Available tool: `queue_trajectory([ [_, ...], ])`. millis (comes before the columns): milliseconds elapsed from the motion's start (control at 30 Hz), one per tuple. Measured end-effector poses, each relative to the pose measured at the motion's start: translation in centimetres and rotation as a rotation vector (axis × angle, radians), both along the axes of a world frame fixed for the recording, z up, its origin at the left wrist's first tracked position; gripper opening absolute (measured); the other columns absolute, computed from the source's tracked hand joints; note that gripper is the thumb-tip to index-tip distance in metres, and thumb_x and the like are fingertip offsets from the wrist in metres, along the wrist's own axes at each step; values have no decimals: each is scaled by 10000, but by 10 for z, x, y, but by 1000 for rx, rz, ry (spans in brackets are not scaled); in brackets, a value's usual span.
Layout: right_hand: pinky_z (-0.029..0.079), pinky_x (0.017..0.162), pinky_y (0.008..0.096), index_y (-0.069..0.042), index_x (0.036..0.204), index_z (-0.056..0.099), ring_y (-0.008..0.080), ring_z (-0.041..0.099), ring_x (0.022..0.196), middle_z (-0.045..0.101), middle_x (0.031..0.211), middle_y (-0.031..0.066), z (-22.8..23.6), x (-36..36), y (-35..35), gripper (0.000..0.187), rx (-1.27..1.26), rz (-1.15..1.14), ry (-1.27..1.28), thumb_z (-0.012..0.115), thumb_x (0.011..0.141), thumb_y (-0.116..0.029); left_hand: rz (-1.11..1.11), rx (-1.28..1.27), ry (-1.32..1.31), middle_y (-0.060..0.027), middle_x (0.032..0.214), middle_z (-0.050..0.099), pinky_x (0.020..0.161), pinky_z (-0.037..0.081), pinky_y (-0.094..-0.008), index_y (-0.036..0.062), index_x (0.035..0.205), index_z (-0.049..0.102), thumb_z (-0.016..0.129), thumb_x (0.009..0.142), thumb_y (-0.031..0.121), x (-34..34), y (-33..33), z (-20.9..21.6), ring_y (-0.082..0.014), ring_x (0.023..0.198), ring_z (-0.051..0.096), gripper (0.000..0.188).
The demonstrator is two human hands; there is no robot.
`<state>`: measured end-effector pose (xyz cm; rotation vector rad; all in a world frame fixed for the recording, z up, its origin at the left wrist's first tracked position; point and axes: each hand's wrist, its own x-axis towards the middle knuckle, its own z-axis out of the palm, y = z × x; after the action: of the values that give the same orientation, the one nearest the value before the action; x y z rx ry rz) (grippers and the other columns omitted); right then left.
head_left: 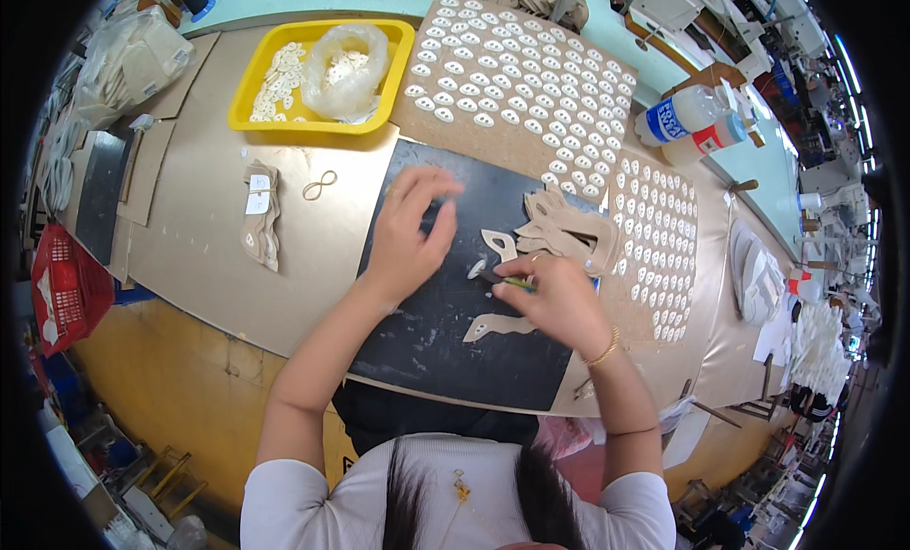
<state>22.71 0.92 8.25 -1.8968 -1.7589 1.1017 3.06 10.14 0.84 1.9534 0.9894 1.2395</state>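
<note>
My left hand (414, 228) hovers over a black mat (417, 351), its fingers apart with nothing visible in them. The fingers of my right hand (557, 299) are closed on a thin green-handled tool (518, 284), whose exact kind I cannot make out. At the tool's dark end is a small white oval piece (477, 268); whether they touch is unclear. Beside my right hand lie two beige shaped pieces: a cut-out piece (497, 243) partly under my fingers and a wavy piece (495, 326) nearer me. Beyond them rests a stack of beige pieces (566, 229).
A yellow tray (242, 123) holds loose white pieces and a plastic bag (343, 71) of more. Boards (445, 142) carry rows of white ovals. A tied beige bundle (263, 218) and a rubber band (319, 185) lie left. Bottles (687, 114) stand at far right.
</note>
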Motion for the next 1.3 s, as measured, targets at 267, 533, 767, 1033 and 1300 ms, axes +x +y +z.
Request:
queue_trajectory([
  [267,572,746,439,42,1004,719,377,716,822,714,971,221,-26,-46,-26,233,154,-128,-153,745,867,-144,-72,-49,347,-90,1144,635,971,431,-407,63,1070,733,760,822,56,-21,-72,-2,-287,1068,604,250],
  [533,576,715,432,29,1077,698,356,713,792,684,959,180,-26,-57,-36,272,172,-106,-248,726,894,-170,-51,-141,397,-69,1137,594,930,410,-404,74,1042,732,791,809,100,-5,-58,-6,-265,1021,549,242],
  [767,570,707,427,-61,1172,661,354,703,825,668,1008,140,1,-28,-56,287,274,-117,-196,716,915,-175,-76,-176,440,-70,1161,575,945,397,-404,85,1017,731,781,824,113,-4,-58,-4,-274,1061,528,201],
  [1033,516,760,403,-60,1125,672,315,685,850,730,993,118,-48,-9,-37,404,399,-161,-277,837,804,-241,-110,-185,494,-80,1194,565,995,326,-426,97,988,747,649,943,201,-2,-60,1,-296,1147,471,150],
  [1300,467,754,394,-72,1017,720,286,652,807,667,885,69,-52,-9,-22,300,466,-44,-463,833,752,-157,-98,-350,338,-83,1155,597,1007,322,-404,91,1106,713,561,1003,178,-4,-56,2,-271,1121,512,203],
])
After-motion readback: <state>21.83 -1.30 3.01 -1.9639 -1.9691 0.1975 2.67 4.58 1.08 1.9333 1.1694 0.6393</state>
